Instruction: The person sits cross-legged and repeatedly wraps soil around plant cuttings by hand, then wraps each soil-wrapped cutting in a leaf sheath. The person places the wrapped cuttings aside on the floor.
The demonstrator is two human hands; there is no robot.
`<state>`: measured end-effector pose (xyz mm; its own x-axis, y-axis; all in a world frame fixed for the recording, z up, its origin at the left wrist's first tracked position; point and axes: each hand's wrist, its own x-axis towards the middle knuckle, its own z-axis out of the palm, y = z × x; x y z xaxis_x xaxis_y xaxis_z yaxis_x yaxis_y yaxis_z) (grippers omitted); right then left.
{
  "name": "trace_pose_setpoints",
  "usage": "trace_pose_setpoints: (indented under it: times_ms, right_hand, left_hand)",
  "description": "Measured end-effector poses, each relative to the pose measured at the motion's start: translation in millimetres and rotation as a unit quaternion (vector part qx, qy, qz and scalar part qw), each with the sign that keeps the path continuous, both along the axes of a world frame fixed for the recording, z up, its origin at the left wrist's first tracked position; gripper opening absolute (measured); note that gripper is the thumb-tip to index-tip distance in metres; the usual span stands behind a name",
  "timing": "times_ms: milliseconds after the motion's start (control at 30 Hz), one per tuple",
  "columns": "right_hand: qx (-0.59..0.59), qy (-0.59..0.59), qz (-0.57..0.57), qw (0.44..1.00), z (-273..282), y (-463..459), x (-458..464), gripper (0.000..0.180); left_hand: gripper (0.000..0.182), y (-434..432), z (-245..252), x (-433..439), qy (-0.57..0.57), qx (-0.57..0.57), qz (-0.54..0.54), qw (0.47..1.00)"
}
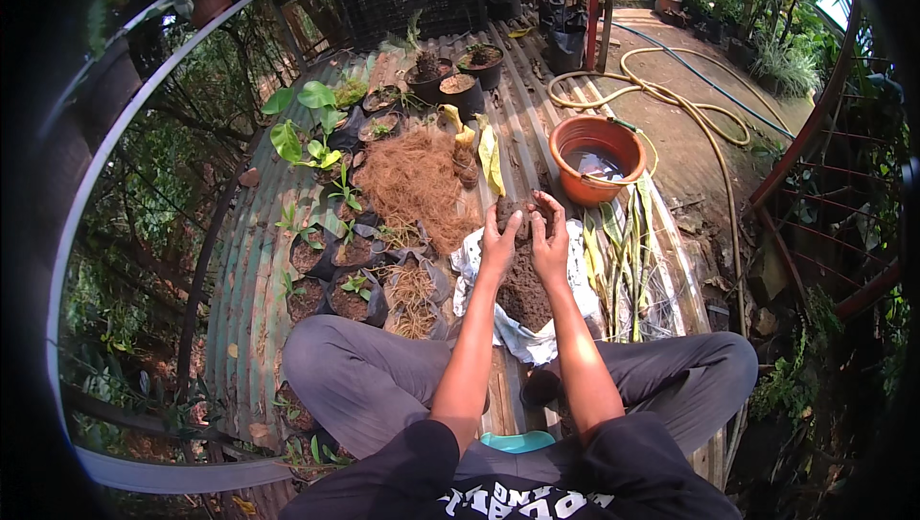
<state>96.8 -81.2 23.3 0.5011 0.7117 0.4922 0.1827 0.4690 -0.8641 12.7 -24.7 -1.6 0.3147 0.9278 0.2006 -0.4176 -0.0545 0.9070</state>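
Both my hands hold a clump of dark, moist soil (516,212) between them, above a white sack. My left hand (500,236) cups the clump from the left, and my right hand (550,232) cups it from the right with its fingers curved. Soil sticks to my fingers. Under the hands, a heap of brown soil (525,293) lies on the white sack (528,347). Left of the sack is a pile of reddish-brown coconut fibre (413,178). Long green and yellow leaves (624,254) with pale roots lie on the right.
An orange plastic pot (593,193) with dark water stands ahead to the right. Small seedlings in black grow bags (352,297) stand on the left. Black pots (463,97) stand farther off on corrugated metal sheeting (241,290). A yellow hose (675,94) lies coiled at the right.
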Motion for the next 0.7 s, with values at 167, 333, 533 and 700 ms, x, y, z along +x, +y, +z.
trace_pose_setpoints:
  times_ms: [167, 333, 533, 700]
  right_hand:
    - [-0.076, 0.034, 0.027, 0.996, -25, 12, 13, 0.036]
    - [-0.106, 0.087, 0.057, 0.989, -20, 11, 22, 0.051]
    - [-0.108, 0.246, 0.09, 0.959, -10, 14, 31, 0.074]
    - [-0.176, 0.213, 0.127, 0.953, 5, -3, 29, 0.06]
  left_hand:
    - [0.05, -1, -1, 4, -0.014, 0.024, -0.012, 1.0]
    - [0.052, -13, 14, 0, 0.0, 0.012, -0.044, 0.999]
    - [0.068, -22, 17, 6, 0.051, 0.105, -0.111, 0.987]
    - [0.072, -31, 0, 25, 0.085, 0.135, 0.016, 0.987]
